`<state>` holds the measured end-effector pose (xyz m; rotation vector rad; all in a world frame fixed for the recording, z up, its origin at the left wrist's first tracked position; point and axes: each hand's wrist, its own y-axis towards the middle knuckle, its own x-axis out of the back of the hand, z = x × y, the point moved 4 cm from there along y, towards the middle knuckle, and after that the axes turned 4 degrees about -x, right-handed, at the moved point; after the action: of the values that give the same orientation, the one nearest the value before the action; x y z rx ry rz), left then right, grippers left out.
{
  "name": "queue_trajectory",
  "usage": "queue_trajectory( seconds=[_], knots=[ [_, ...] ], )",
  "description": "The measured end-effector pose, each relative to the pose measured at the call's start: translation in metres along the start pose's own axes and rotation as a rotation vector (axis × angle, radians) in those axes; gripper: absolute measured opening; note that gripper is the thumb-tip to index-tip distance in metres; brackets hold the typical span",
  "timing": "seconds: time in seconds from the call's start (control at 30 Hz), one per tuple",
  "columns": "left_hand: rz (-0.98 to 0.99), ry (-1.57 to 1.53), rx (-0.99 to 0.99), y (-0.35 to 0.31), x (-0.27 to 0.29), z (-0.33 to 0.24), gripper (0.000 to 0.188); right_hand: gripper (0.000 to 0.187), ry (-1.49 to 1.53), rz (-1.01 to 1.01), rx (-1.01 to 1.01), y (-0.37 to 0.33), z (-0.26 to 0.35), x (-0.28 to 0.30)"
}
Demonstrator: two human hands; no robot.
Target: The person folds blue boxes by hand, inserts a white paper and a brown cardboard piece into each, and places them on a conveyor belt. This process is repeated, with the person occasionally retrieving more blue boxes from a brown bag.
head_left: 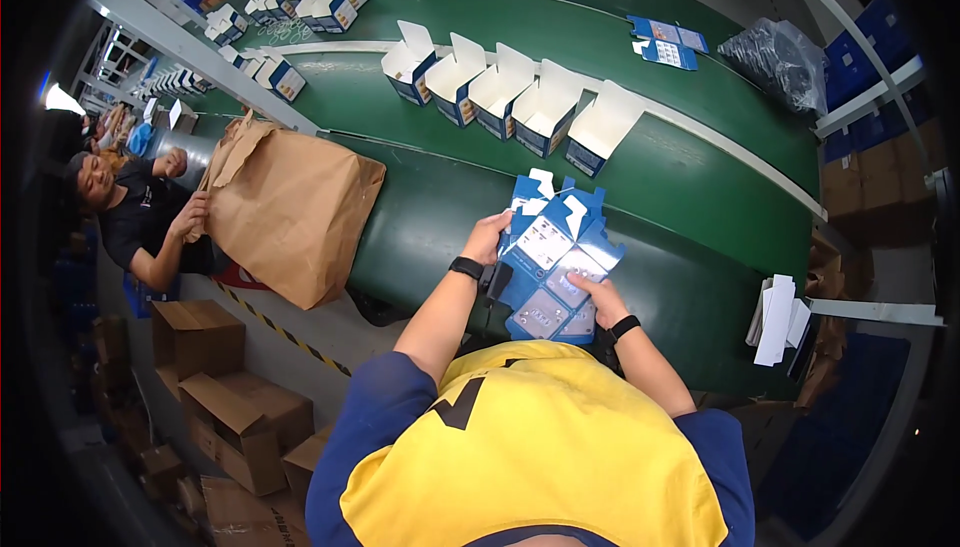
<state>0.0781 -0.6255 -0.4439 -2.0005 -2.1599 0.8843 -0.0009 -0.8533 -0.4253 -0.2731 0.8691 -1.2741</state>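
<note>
Left hand [487, 238] grips the flat blanks [545, 245] by their left side, right hand [601, 299] by the right, over the near edge of the worktop [430, 207]; seemingly readying one to fold, the next move calling for parting it cleanly

Glossy box blanks [545, 275], probably cardboard

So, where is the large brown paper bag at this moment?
In the head view, the brown paper bag is at the left, between the co-worker and the person's left hand.
</note>
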Motion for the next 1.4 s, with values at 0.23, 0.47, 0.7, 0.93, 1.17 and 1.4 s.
queue_trajectory(
  seconds=[0.23,0.47,0.7,0.93,1.17,1.4],
  knots=[
    [0.109,-0.267,0.108,-0.026,-0.011,0.003,0.017,0.051,0.042,0.255,0.137,-0.005,0.016,-0.008],
    [-0.198,0.051,-0.266,-0.018,-0.022,-0.119,0.011,0.051,-0.380,0.420,0.226,-0.028,0.032,-0.004],
    [0.297,0.433,0.215,0.016,-0.023,-0.084,0.009,0.042,-0.539,0.324,0.454,-0.090,0.056,-0.004],
    [0.388,0.239,0.222,-0.031,-0.035,-0.095,0.024,0.031,-1.319,0.233,0.457,-0.108,0.064,0.044],
    [0.634,0.835,-0.189,-0.068,-0.145,-0.125,0.029,0.033,-1.276,0.387,0.459,-0.116,0.089,0.013],
    [0.503,-0.056,0.297,-0.087,-0.044,-0.087,0.015,0.036,-0.672,0.132,0.479,-0.139,0.088,0.090]
  ],
)
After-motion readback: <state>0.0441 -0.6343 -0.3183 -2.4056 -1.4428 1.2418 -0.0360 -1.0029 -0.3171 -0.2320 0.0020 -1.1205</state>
